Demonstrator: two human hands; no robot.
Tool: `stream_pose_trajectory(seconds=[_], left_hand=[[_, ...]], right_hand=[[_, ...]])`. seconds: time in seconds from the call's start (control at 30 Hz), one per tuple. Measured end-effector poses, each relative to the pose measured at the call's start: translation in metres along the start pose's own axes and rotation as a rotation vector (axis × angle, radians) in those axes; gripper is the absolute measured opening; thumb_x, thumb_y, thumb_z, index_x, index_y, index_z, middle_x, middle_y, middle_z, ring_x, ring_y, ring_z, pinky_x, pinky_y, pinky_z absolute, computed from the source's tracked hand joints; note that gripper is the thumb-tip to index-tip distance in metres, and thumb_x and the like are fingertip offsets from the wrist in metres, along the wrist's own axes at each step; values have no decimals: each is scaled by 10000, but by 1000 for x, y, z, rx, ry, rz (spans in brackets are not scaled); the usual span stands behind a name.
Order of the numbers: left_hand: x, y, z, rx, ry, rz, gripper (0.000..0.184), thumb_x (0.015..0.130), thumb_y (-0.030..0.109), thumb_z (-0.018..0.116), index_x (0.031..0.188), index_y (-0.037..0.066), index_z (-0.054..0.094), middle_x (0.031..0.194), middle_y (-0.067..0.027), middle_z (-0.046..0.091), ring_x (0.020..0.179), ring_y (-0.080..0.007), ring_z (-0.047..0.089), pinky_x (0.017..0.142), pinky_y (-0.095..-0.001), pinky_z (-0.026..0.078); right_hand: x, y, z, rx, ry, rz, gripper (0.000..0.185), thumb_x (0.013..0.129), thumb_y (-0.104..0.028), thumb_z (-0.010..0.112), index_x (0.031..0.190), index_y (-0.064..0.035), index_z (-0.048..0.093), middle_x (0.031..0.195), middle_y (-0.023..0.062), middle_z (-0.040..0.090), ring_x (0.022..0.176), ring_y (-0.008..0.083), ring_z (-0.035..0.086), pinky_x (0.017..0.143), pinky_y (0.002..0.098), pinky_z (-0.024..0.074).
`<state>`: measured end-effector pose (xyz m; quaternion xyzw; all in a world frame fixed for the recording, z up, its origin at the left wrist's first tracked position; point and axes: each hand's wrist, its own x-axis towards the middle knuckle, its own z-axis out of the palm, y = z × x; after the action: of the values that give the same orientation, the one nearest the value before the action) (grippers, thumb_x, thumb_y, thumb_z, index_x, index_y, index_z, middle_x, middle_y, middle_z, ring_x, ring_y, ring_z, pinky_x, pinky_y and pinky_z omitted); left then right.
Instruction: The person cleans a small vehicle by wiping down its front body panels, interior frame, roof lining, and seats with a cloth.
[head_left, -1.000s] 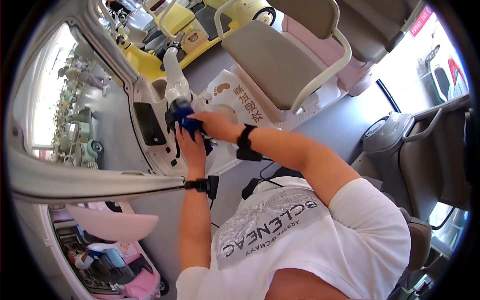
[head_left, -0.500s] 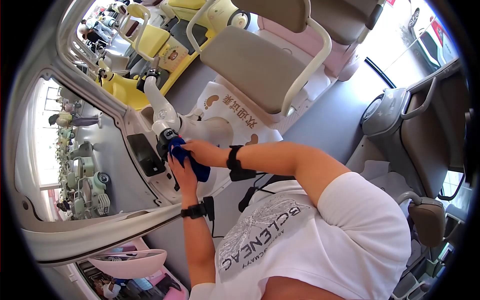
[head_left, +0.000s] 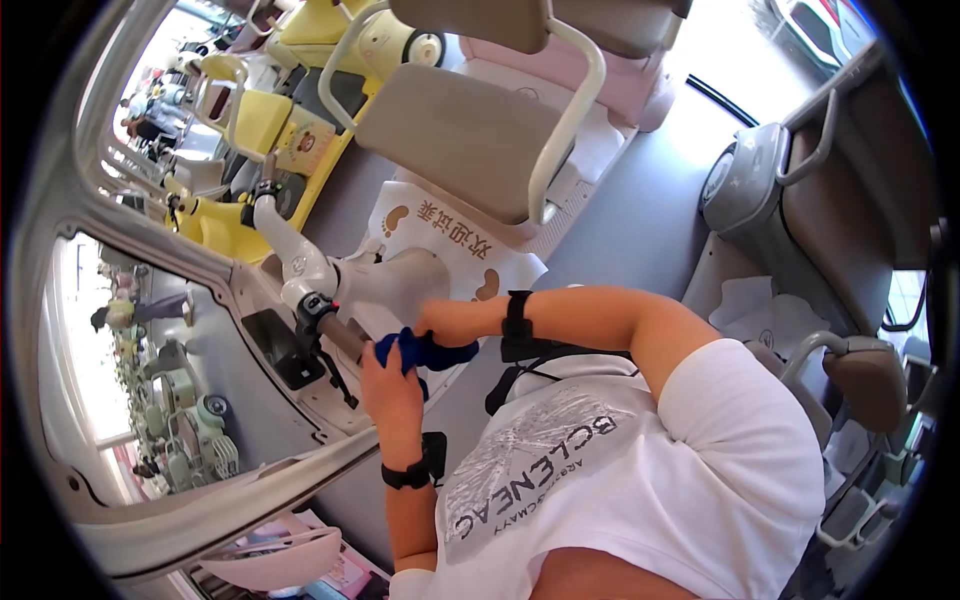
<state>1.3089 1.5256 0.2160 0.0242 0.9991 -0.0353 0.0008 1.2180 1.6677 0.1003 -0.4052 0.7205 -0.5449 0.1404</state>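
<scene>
A dark blue cloth point(head_left: 440, 352) is bunched up between my two hands, at the outer end of a brown handlebar grip point(head_left: 346, 338). My left hand point(head_left: 392, 388) is closed on the cloth's near side, around the tip of the grip. My right hand point(head_left: 445, 322) clutches the other part of the cloth, its fingers partly blurred. Just inboard of the grip sits the black switch housing point(head_left: 315, 308) with a small red button. Below it the black brake lever point(head_left: 342, 382) sticks out toward me. The white steering column point(head_left: 300, 262) leads up to the far handlebar end.
A dark display panel point(head_left: 282, 348) lies in the pale dashboard beside the windscreen frame point(head_left: 225, 520). Ahead are a brown seat point(head_left: 455, 140) with armrests and a printed paper floor mat point(head_left: 400, 215). A yellow vehicle point(head_left: 225, 215) and a grey one point(head_left: 750, 185) stand nearby.
Both hands have moved right with the cloth, from the switch housing out to the grip's end. The brown grip now shows. The whole view has shifted slightly.
</scene>
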Motion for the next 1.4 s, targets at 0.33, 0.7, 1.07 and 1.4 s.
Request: stream_pose_trajectory(seconds=[0.33, 0.7, 1.07, 1.4], left_hand=[[108, 129, 62, -482, -182, 272, 452, 856, 196, 681, 1269, 45, 577, 1279, -203, 532, 1151, -398, 531, 951, -425, 457], [257, 321, 96, -368, 47, 530, 528, 878, 324, 665, 1243, -26, 511, 1154, -204, 553, 1043, -386, 548, 872, -441, 468], [210, 254, 145, -453, -14, 368, 630, 856, 291, 688, 1301, -60, 412, 1193, -272, 516, 1111, -457, 491, 935, -489, 421], [194, 226, 190, -812, -229, 300, 522, 864, 125, 647, 1327, -13, 450, 1253, -238, 529, 1192, -426, 481, 974, -464, 416]], right_hand=[[-122, 50, -139, -252, 437, 138, 218, 711, 57, 608, 894, -24, 694, 984, 159, 662, 1001, 357, 609, 864, 398, 491], [-173, 108, -342, -881, 610, 269, 303, 770, -28, 583, 1016, -133, 727, 1230, 27, 622, 1305, 238, 456, 1084, 467, 335], [-165, 116, -268, -752, 412, 159, 583, 783, -187, 694, 1339, -273, 544, 1415, 33, 463, 1391, 219, 321, 1095, 486, 275], [-144, 116, -210, -1053, 292, 143, 495, 836, -237, 580, 1325, -222, 506, 1425, 31, 455, 1376, 227, 341, 1066, 427, 268]])
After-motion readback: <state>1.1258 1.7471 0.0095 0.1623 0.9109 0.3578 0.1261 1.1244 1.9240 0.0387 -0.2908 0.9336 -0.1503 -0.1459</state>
